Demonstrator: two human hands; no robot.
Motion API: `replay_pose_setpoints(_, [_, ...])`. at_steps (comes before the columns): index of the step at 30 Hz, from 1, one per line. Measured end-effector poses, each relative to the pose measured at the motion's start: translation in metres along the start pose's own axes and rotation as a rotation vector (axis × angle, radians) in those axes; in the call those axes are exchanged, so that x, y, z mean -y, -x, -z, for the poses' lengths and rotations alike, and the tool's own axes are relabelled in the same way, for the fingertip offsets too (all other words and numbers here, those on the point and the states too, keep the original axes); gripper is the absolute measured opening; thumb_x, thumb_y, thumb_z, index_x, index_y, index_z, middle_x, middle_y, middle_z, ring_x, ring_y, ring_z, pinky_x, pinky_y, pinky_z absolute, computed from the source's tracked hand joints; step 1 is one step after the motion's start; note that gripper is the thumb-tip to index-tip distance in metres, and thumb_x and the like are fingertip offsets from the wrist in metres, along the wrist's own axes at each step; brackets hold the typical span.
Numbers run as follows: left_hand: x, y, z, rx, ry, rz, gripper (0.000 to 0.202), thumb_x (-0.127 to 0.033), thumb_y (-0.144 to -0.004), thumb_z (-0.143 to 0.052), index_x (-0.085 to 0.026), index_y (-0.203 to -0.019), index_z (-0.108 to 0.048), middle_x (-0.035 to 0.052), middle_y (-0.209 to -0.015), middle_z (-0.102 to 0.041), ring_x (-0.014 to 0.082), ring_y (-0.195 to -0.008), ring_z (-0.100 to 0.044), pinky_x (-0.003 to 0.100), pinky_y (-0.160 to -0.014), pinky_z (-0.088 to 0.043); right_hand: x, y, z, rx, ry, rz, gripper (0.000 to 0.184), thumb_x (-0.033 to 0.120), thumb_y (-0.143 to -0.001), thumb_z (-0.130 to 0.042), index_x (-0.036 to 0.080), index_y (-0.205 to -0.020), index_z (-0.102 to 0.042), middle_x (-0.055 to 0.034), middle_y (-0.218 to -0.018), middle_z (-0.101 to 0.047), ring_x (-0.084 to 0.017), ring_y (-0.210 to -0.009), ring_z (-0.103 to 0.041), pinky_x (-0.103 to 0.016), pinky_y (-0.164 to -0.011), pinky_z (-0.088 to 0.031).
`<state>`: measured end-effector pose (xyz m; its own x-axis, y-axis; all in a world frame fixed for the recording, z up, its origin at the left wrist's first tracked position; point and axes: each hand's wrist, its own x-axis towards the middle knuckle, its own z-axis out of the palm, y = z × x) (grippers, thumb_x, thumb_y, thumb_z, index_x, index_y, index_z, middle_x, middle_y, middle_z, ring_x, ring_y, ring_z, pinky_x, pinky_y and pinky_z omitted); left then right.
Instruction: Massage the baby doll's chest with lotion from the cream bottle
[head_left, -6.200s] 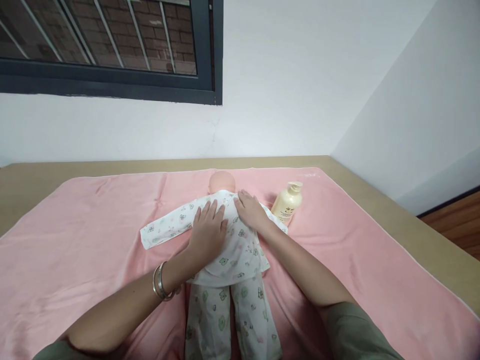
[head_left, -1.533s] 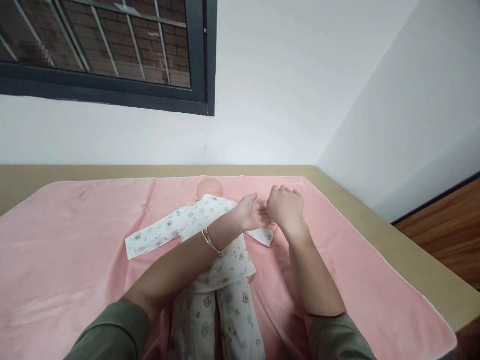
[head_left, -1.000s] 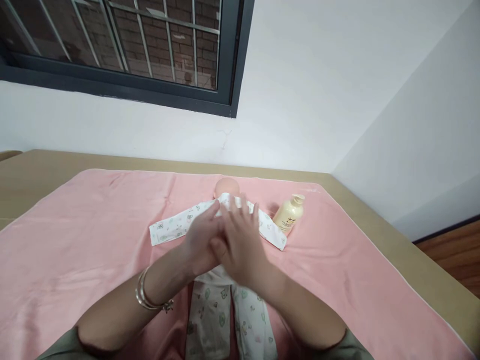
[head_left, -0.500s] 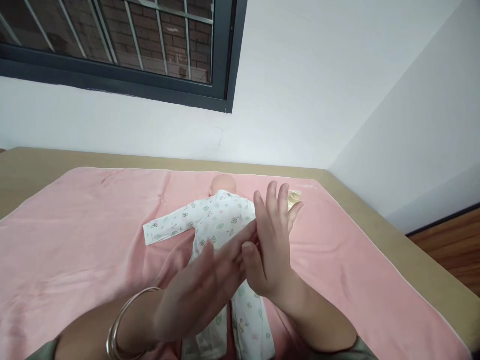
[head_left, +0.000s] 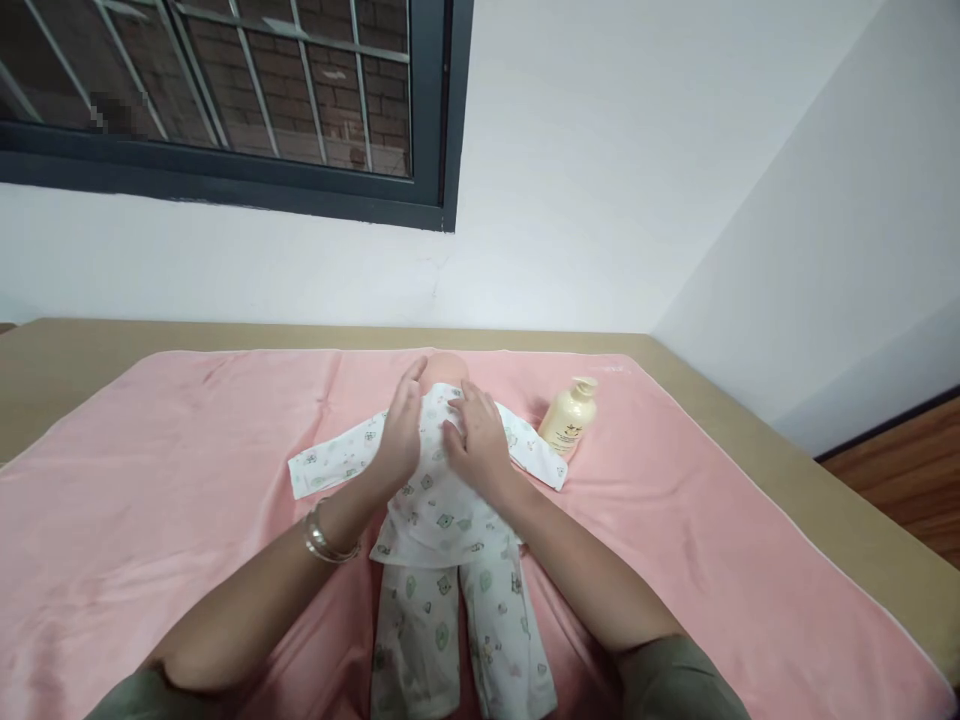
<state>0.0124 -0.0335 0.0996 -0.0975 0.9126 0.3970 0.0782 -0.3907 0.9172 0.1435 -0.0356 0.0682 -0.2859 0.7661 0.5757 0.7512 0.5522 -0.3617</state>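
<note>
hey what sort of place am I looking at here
An indoor room, perhaps one for baby-care practice, though I can't be sure: a clothed doll lies on a pink cloth, with a cream-colored bottle beside it.

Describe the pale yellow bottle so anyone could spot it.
On the broad pink cloth lies a doll in white printed clothes. Beside its sleeve on the picture's right is the pale yellow bottle, set apart by its narrow top and dark lettering.
</note>
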Motion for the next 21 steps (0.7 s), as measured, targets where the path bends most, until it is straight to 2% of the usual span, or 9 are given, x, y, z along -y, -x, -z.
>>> replay_pose_setpoints(2, [0.039,-0.001,-0.011,-0.024,-0.247,-0.074,0.057,-0.052,-0.097,-0.030,-0.018,-0.141,-0.045,0.0117,-0.153,-0.041,0.0254,-0.147,-0.026,0.051,-0.123,-0.011,-0.020,-0.004,-0.008,0.045,-0.039,-0.095,0.028,0.022,-0.089,-0.048,0.013,-0.114,-0.057,-0.0168,-0.134,-0.055,-0.028,-0.129,-0.046,-0.049,-0.109,-0.035])
replay_pose_setpoints(4, [0.067,0.003,-0.018,0.000,-0.395,-0.130,0.049,-0.045,-0.097,-0.034,-0.017,-0.130,-0.055,0.0142,-0.141,-0.054,0.0275,-0.140,-0.040,0.054,-0.121,-0.016,-0.030,-0.004,-0.012,0.069,-0.075,-0.126,0.025,0.021,-0.087,-0.048,0.016,-0.110,-0.056,-0.0129,-0.122,-0.061,-0.025,-0.119,-0.052,-0.045,-0.103,-0.040])
replay_pose_setpoints(6, [0.083,0.008,-0.019,-0.016,-0.456,-0.190,0.042,-0.038,-0.097,-0.034,-0.017,-0.123,-0.060,0.0135,-0.134,-0.061,0.0268,-0.134,-0.047,0.054,-0.119,-0.024,-0.034,-0.005,-0.012,0.072,-0.077,-0.113,0.020,0.020,-0.086,-0.049,0.018,-0.105,-0.056,-0.0098,-0.111,-0.064,-0.024,-0.112,-0.055,-0.042,-0.099,-0.042])
replay_pose_setpoints(8, [0.089,0.012,-0.017,-0.030,-0.482,-0.241,0.038,-0.034,-0.096,-0.036,-0.017,-0.119,-0.061,0.0129,-0.131,-0.062,0.0261,-0.130,-0.051,0.054,-0.117,-0.030,-0.035,-0.007,-0.010,0.097,-0.036,-0.089,0.013,0.021,-0.086,-0.051,0.019,-0.097,-0.057,-0.0084,-0.104,-0.064,-0.025,-0.108,-0.055,-0.041,-0.097,-0.042])
replay_pose_setpoints(11, [0.090,0.013,-0.014,-0.031,-0.526,-0.278,0.033,-0.031,-0.093,-0.042,-0.016,-0.115,-0.063,0.0137,-0.130,-0.063,0.0268,-0.129,-0.052,0.054,-0.116,-0.032,-0.035,-0.016,-0.007,0.171,0.082,-0.106,0.009,0.027,-0.088,-0.053,0.020,-0.089,-0.058,-0.0105,-0.107,-0.065,-0.027,-0.109,-0.054,-0.042,-0.096,-0.041])
replay_pose_setpoints(15, [0.094,0.013,-0.013,-0.046,-0.539,-0.287,0.032,-0.026,-0.093,-0.041,-0.018,-0.113,-0.064,0.0127,-0.131,-0.063,0.0267,-0.129,-0.052,0.055,-0.115,-0.032,-0.028,-0.020,-0.004,0.242,0.258,-0.091,0.023,0.033,-0.094,-0.048,0.016,-0.103,-0.062,-0.0171,-0.132,-0.057,-0.031,-0.121,-0.048,-0.047,-0.102,-0.036])
replay_pose_setpoints(18, [0.097,0.017,-0.011,-0.064,-0.452,-0.315,0.037,-0.026,-0.095,-0.035,-0.019,-0.119,-0.062,0.0114,-0.134,-0.060,0.0247,-0.130,-0.051,0.054,-0.117,-0.031,-0.014,-0.012,-0.002,0.258,0.337,0.048,0.031,0.030,-0.095,-0.045,0.018,-0.120,-0.059,-0.0137,-0.149,-0.044,-0.035,-0.129,-0.042,-0.052,-0.104,-0.033])
replay_pose_setpoints(21, [0.097,0.022,-0.006,-0.062,-0.288,-0.359,0.042,-0.030,-0.098,-0.031,-0.019,-0.131,-0.055,0.0113,-0.139,-0.056,0.0236,-0.133,-0.048,0.050,-0.117,-0.032,-0.002,-0.005,0.001,0.288,0.362,0.201,0.037,0.031,-0.093,-0.048,0.019,-0.126,-0.058,-0.0121,-0.152,-0.040,-0.039,-0.133,-0.037,-0.056,-0.107,-0.030])
